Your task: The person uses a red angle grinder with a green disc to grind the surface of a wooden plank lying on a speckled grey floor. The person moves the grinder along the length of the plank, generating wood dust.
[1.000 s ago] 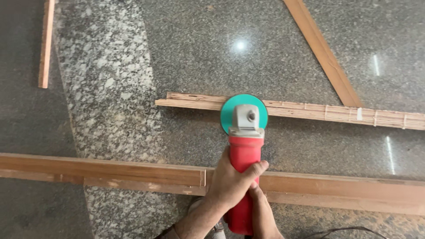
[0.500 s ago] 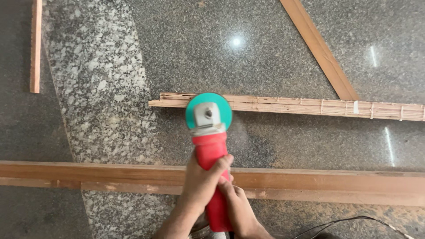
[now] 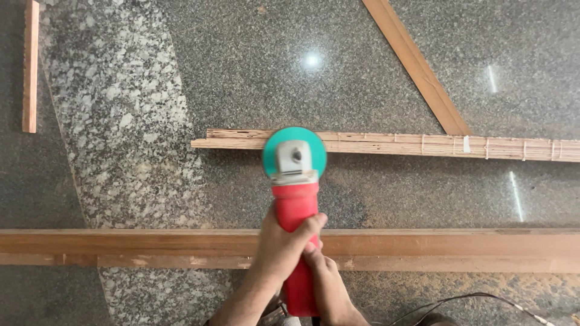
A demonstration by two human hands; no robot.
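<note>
- Our left hand [image 3: 281, 250] wraps its fingers [image 3: 311, 224] tightly around the red body of an angle grinder [image 3: 295, 205]; the thumb side crosses the top.
- Our right hand [image 3: 326, 284] sits just behind it, lower on the same handle, fingers curled closed around it.
- The grinder points away from us; its teal disc guard [image 3: 275, 145] rests over a thin light wood strip [image 3: 399, 143] on the granite floor [image 3: 241, 66].
- A wider brown plank [image 3: 453, 247] crosses beneath our wrists.
- Two more strips lie farther off: one diagonal [image 3: 417, 63], one at far left [image 3: 29, 63].
- A black cable [image 3: 465, 297] trails right.
</note>
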